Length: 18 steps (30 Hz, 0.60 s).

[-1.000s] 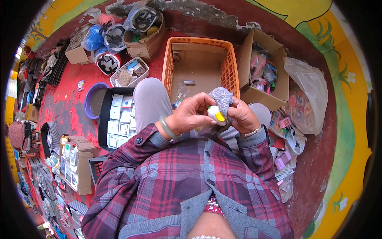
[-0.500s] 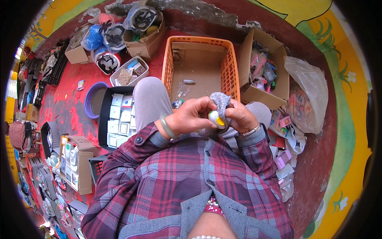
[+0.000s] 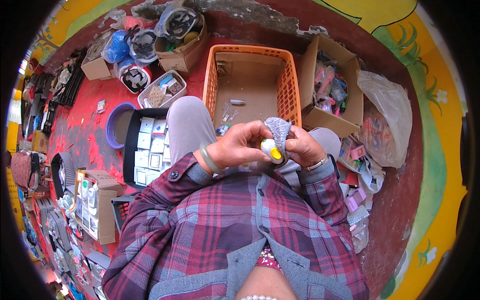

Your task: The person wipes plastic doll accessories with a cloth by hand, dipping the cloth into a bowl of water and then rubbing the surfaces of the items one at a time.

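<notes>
In front of my lap, my left hand pinches a small rounded white object with a yellow part and a green spot; its exact kind I cannot make out. My right hand grips a grey fuzzy knitted cloth, which stands up between the two hands and lies against the white object's right side. The fingers of both hands are closed, and the cloth hides part of the object.
Beyond my knees stands an orange plastic basket lined with cardboard, a few small items inside. Left are a black tray of white boxes and a purple basin. An open carton of goods and a plastic bag stand right.
The white object has turned slightly between my fingers, with its yellow part now facing up more. The grey cloth has shifted a little; my arms stay in place.
</notes>
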Motion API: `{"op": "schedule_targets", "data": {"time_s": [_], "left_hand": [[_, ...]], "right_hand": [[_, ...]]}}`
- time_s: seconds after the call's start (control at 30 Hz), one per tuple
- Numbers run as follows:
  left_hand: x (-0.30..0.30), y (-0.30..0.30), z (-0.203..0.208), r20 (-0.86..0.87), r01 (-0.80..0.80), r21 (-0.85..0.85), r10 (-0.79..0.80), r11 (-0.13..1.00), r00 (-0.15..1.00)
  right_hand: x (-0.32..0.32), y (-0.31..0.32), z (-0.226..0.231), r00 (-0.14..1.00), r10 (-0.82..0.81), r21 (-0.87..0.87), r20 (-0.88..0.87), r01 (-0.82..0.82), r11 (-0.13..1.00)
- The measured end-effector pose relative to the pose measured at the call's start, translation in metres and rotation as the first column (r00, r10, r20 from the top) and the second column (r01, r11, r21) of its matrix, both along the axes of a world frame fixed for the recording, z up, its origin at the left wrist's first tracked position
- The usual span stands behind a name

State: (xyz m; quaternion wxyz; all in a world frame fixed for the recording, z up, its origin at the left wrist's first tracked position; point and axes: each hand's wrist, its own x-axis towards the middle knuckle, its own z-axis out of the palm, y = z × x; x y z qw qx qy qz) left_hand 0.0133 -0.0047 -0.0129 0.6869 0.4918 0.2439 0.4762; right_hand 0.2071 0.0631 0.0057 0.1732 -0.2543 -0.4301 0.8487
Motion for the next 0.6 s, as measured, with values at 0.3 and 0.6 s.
{"op": "schedule_targets", "data": {"time_s": [0.3,0.6], "left_hand": [[-0.002,0.001,-0.008,-0.089,0.025,0.031,-0.022,0.999,0.996],[-0.002,0.000,0.003,0.034,0.057,-0.086,-0.055,0.995,0.998]], "right_hand": [[-0.005,0.000,0.003,0.999,0.026,0.034,0.020,-0.026,0.999],[0.003,0.002,-0.009,0.999,0.023,-0.016,-0.029,-0.024,1.000]]}}
